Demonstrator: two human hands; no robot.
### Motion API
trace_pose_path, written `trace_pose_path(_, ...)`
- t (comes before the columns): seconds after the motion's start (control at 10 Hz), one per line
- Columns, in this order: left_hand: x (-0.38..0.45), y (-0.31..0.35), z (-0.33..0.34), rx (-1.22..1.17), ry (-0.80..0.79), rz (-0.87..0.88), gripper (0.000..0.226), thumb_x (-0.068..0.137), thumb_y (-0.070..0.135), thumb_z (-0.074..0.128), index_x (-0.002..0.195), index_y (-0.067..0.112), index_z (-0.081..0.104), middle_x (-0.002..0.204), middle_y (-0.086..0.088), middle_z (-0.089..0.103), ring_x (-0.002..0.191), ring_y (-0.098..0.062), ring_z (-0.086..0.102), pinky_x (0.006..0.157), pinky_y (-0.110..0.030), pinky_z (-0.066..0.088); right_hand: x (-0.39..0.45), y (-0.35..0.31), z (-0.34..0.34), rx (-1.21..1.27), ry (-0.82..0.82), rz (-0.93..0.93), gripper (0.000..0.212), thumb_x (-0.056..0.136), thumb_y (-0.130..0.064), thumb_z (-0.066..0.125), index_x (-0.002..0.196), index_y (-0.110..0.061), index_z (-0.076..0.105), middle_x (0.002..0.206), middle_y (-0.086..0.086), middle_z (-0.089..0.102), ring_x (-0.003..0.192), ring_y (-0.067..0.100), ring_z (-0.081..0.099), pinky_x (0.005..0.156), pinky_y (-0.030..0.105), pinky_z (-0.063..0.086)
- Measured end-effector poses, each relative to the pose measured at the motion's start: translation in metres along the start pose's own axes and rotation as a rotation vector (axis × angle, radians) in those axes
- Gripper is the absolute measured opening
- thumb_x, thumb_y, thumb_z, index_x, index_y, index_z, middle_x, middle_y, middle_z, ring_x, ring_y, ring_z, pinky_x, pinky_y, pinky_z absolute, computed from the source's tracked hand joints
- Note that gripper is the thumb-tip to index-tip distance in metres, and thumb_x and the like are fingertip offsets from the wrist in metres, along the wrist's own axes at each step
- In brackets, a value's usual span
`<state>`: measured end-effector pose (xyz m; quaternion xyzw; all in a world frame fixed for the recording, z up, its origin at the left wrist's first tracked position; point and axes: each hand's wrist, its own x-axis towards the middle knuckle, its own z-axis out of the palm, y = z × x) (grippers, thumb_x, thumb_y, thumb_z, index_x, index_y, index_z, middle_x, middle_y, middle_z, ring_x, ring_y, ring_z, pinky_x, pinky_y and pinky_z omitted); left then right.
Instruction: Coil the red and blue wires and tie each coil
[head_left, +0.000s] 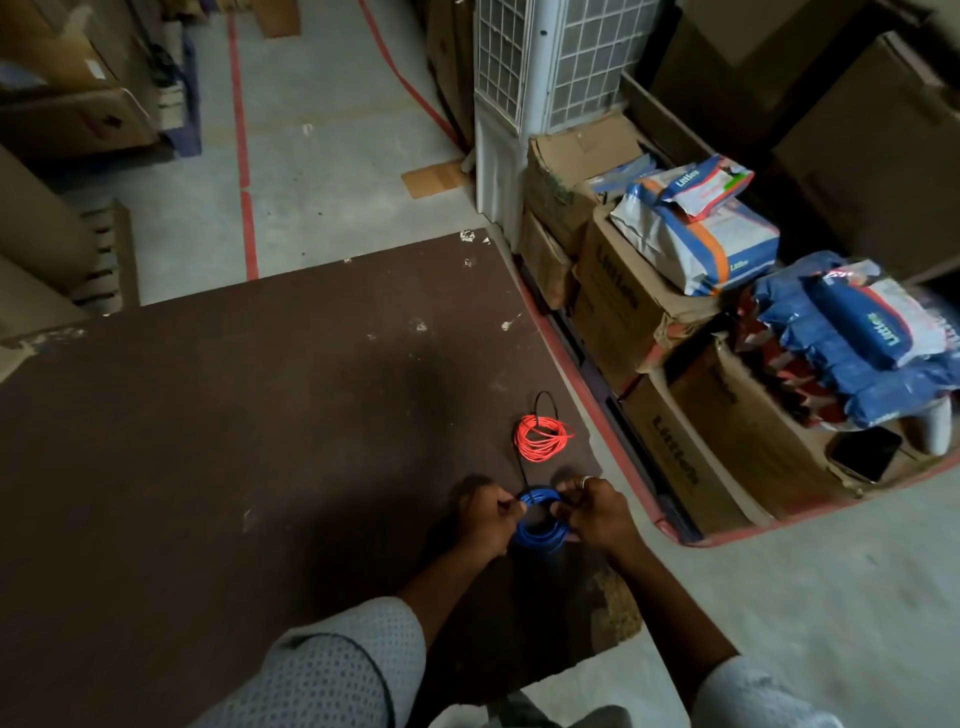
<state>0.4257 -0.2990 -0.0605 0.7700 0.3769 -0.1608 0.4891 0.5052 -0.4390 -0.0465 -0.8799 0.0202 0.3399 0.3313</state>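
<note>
A coil of blue wire (537, 531) sits between my hands just above the dark brown board (208, 441). My left hand (483, 519) pinches the coil's left side. My right hand (597, 512), a ring on one finger, grips its upper right side, fingers curled. A thin black tie (521, 470) runs up from the top of the blue coil. Beyond it the red wire (542, 436) lies coiled on the board, bound by a black tie (545, 402) that loops above it.
Cardboard boxes (675, 452) with blue packets (852, 338) stand right of the board, behind a red floor line. A phone (865, 452) lies on one box. A white cooler (545, 78) stands at the back, more boxes at the left. Grey concrete floor surrounds the board.
</note>
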Motion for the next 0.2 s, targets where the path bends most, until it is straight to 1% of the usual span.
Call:
trace_pose_path(0.1,0.0022,-0.0013,-0.0051,0.013,-0.020,-0.004,0.019,0.092,0.030,0.067,0.099,0.013,0.070,0.079,-0.002,0.066,0.055,-0.013,0.061,0.040,-0.023,0.049,0.0038,-0.0001,0.0036,-0.028,-0.015,0.046,0.031,0.085,-0.008,0.075,0.113,-0.016,0.063,0.108,0.005,0.066,0.100,0.025,0.070,0.084,0.042,0.062)
trace_pose_path(0.2,0.0064,-0.0083,-0.0117,0.013,0.000,-0.018,0.021,0.093,0.037,0.064,0.090,0.016,0.067,0.076,-0.007,0.066,0.057,-0.019,0.063,0.044,-0.025,0.049,0.0068,0.0045,0.0031,-0.148,-0.015,0.002,0.033,0.084,-0.019,0.077,0.114,-0.014,0.065,0.110,0.007,0.070,0.102,0.027,0.070,0.088,0.043,0.060)
